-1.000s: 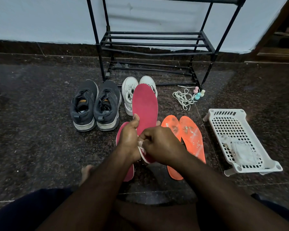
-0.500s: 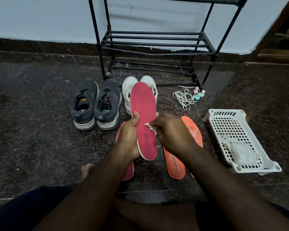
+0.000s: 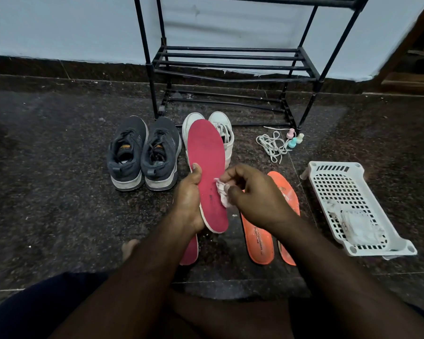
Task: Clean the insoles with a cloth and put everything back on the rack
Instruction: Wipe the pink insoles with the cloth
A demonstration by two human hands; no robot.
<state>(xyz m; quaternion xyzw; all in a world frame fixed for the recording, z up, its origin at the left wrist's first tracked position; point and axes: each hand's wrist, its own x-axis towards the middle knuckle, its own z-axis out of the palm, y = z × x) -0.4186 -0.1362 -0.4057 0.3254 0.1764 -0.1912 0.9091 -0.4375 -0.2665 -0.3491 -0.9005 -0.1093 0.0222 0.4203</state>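
On a dark speckled stone floor [image 3: 59, 192], at centre frame, a left hand [image 3: 187, 199] grips a red insole [image 3: 207, 162] upright while the right hand [image 3: 255, 194] pinches a small white cloth [image 3: 222, 195] against it. Orange insoles [image 3: 258, 243] lie lower right; grey sneakers [image 3: 143, 155] left; a black shoe rack [image 3: 230, 64] stands above.

Open rack shelves [image 3: 230, 66] behind white shoes [image 3: 227, 140] and laces [image 3: 272, 145].
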